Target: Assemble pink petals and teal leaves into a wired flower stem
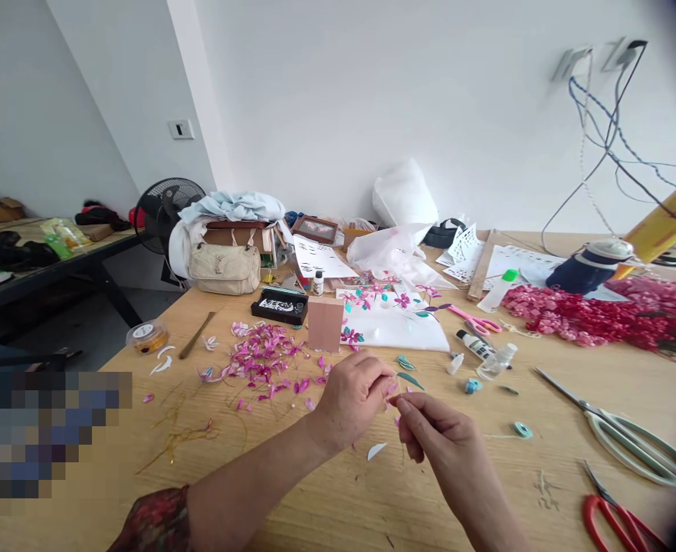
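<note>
My left hand (354,395) is closed in a pinch over the wooden table. Close against it, the thumb and forefinger of my right hand (444,437) are pressed together too. A small pink petal piece (392,389) shows between the fingertips of both hands, partly hidden by them. Just beyond the hands lie a dark green leaf (410,380) and a few teal leaf pieces (405,363). Under them is a pale half-moon scrap (376,451). To the left spreads a heap of pink petals (266,353) with fine wires among them.
At the right lie long scissors (596,418), red-handled scissors (608,506) and a teal tape roll (523,430). Small bottles (479,349) and pink-handled scissors (476,319) sit further back. A wooden block (325,325) stands before a white sheet (412,330) bearing flower sprays. Gold wires (180,437) lie left.
</note>
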A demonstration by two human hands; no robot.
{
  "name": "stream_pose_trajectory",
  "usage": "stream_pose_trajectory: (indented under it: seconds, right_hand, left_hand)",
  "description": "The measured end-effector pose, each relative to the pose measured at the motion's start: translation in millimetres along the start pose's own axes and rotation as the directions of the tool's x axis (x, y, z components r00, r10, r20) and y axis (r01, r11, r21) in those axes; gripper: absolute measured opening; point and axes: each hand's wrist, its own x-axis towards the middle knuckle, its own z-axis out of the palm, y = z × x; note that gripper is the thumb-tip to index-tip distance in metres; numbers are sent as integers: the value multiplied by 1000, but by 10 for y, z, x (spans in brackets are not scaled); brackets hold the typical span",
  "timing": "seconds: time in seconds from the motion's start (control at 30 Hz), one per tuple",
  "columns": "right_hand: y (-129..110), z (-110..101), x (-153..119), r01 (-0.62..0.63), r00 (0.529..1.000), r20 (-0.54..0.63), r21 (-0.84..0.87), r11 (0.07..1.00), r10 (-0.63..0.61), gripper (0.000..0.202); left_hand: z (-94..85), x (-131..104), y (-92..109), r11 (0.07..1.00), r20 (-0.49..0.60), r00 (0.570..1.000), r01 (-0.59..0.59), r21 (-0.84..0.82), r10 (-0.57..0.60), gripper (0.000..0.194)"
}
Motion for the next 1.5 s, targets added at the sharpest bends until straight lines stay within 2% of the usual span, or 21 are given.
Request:
stream_pose_trajectory:
  seconds: [0.1,0.2,0.23,0.3,0.4,0.47,0.5,0.53,0.6,0.67,0.77,0.83,0.87,0.97,1.07,1.13,1.2,1.27,1.33,1.4,1.5]
  right_hand:
    - [-95,-37,-27,143,989,2,-223,964,-146,34]
    - [-246,-197,2,343,931,49,-462,818,-363,28]
    - [-295,-267,34,375,918,72,-484,791,-391,27]
    - [-361,-391,123,366,928,116,-467,805,-355,25]
    - [-333,-436,247,283,959,114,-285,916,-261,28]
    - [-237,-341,265,229,972,90,-135,964,-218,29]
    - [-178,-268,246,208,976,90,-93,974,-199,29]
    - [-120,-187,210,197,979,79,-94,976,-190,28]
    - [-33,-45,102,211,978,40,-172,962,-207,29]
    - [-15,20,-12,283,955,6,-323,903,-297,29]
    - [-124,-78,-75,437,874,41,-503,746,-485,24]
    - [-227,-234,-8,488,839,71,-540,686,-540,21]
    - [-265,-313,52,473,853,92,-553,686,-514,19]
    - [-258,-450,242,404,901,63,-481,778,-428,23]
    - [-89,-352,280,352,931,31,-342,871,-363,27]
    - [32,-211,183,310,946,25,-349,884,-322,28]
    - [84,-97,38,336,934,34,-424,841,-356,27]
    - [35,-71,-80,405,898,63,-502,764,-435,26]
    - [-88,-149,-111,478,851,97,-551,684,-516,23]
    - [-214,-295,-44,502,828,102,-574,647,-552,20]
    - [-263,-477,148,436,869,56,-557,707,-491,21]
  left_hand:
    - [1,-23,-13,993,41,997,-73,88,69,16]
    - [-24,-32,12,993,150,983,-110,51,101,19]
    - [-36,-33,31,997,191,978,-76,-19,79,18]
    - [-58,-31,82,965,258,965,102,-240,-38,13]
    - [-72,-33,161,717,337,902,421,-555,-269,8]
    - [-61,-35,185,585,336,870,492,-644,-361,10]
    - [-51,-35,182,575,308,868,490,-655,-389,11]
    - [-40,-33,170,603,258,875,471,-644,-409,10]
    - [-20,-28,121,740,122,908,398,-542,-400,9]
    - [-8,-26,60,891,24,953,291,-349,-302,10]
    - [-5,-36,1,987,58,993,105,-123,-98,15]
    - [-7,-46,7,993,141,990,34,-116,-17,17]
    - [-8,-49,24,988,177,984,38,-152,-11,16]
    - [-10,-47,95,912,228,966,202,-356,-125,11]
    - [-14,-31,120,809,197,942,334,-483,-271,9]
    - [-17,-18,93,831,129,946,323,-453,-298,9]
    - [-16,-11,51,895,64,961,273,-352,-268,11]
    - [-9,-13,19,951,54,980,198,-240,-190,13]
    - [1,-23,19,976,102,990,116,-182,-99,15]
    - [8,-35,53,975,167,985,84,-208,-49,14]
    - [3,-44,132,913,223,967,198,-356,-122,10]
